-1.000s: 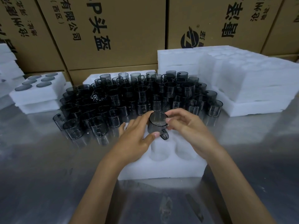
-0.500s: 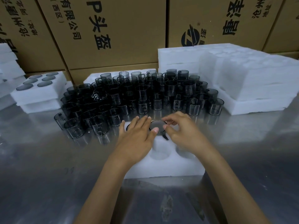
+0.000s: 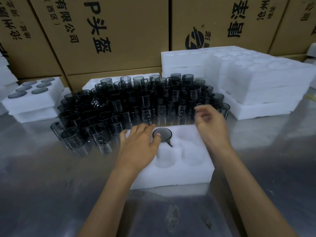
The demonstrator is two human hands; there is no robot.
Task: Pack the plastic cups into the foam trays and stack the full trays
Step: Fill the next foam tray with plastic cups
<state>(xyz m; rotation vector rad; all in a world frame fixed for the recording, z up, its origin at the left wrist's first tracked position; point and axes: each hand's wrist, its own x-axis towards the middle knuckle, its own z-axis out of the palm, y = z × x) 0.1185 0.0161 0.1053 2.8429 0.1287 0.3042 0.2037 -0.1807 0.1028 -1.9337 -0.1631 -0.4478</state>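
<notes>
A white foam tray (image 3: 177,175) lies on the steel table in front of me. One smoky plastic cup (image 3: 163,134) sits sunk in its far middle pocket, base up, handle pointing towards me. My left hand (image 3: 139,144) lies flat on the tray's left part, thumb touching the cup's rim. My right hand (image 3: 209,122), blurred, hovers over the tray's far right corner with loosely curled fingers and holds nothing. Behind the tray stands a big cluster of loose cups (image 3: 136,103).
A filled foam tray (image 3: 32,98) rests on another at the far left. Tall stacks of foam trays (image 3: 253,82) stand at the right. Cardboard boxes (image 3: 109,31) wall off the back. The steel table (image 3: 51,185) runs to the near edge.
The cup went from both hands down into the far middle pocket. My right hand let go and rose towards the loose cups; my left hand flattened onto the tray.
</notes>
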